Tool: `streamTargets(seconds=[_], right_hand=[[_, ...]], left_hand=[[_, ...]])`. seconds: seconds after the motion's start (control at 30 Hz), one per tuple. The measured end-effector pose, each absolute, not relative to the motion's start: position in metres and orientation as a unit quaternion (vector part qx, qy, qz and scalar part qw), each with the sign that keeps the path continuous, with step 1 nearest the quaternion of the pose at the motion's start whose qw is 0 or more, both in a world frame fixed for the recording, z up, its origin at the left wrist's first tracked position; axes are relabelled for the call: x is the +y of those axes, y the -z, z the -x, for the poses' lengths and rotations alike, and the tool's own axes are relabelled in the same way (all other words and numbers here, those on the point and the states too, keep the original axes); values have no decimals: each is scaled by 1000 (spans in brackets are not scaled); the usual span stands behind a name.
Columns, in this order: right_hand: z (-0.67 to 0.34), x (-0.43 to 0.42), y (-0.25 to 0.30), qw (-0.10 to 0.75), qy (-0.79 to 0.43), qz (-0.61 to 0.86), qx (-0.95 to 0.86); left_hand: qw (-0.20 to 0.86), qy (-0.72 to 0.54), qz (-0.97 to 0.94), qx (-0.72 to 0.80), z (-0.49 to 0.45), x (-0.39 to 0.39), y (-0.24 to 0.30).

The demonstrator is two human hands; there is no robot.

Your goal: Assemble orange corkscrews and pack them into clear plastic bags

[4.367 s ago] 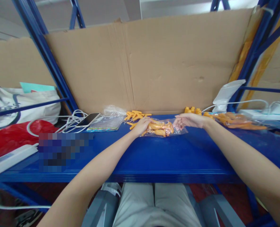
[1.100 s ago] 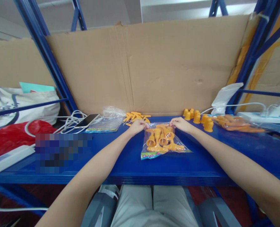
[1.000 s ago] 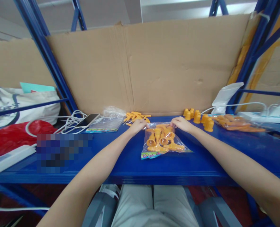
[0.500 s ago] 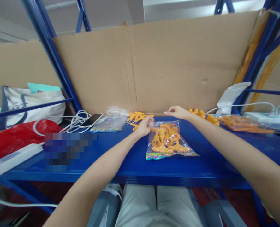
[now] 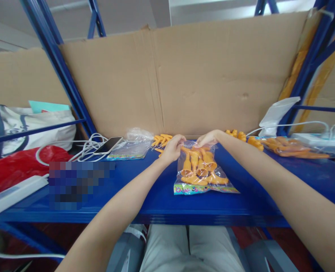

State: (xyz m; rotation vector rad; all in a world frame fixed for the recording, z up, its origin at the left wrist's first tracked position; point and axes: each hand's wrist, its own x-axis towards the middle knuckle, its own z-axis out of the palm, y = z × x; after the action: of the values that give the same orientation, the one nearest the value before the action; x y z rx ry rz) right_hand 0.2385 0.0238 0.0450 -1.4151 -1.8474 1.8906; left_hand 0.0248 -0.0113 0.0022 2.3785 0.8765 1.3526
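A clear plastic bag (image 5: pixel 207 190) with a colourful printed edge lies in front of me, filled with orange plastic parts (image 5: pixel 194 162), some cup-ended. At its far left corner, my left hand (image 5: pixel 173 148) is closed on the bag's edge. My right hand (image 5: pixel 208 139) pinches the far edge on the other side, its fingertips curled over the film. Behind my left hand sits a small heap of orange stick-like pieces (image 5: pixel 161 139), partly hidden by that hand.
Flat clear bags (image 5: pixel 130 150) and a phone (image 5: pixel 109 145) with white cables lie to the left. Further left are a red bag (image 5: pixel 28 162) and a white tote (image 5: pixel 45 124). Orange parts (image 5: pixel 255 143) and another filled bag (image 5: pixel 294 148) lie right. Cardboard (image 5: pixel 212 75) stands behind.
My right hand has come down and left onto the bag's far edge and taken hold of it. The bag's far end is now lifted a little between both hands.
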Motion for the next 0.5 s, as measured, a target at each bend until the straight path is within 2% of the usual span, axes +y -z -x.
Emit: streamTargets(seconds=[0.2, 0.5], right_hand=[[-235, 13, -39, 61, -644, 453, -613], [-229, -13, -23, 173, -682, 416, -576]], left_hand=[[104, -480, -822, 289, -25, -13, -6], [139, -510, -787, 320, -22, -5, -3]])
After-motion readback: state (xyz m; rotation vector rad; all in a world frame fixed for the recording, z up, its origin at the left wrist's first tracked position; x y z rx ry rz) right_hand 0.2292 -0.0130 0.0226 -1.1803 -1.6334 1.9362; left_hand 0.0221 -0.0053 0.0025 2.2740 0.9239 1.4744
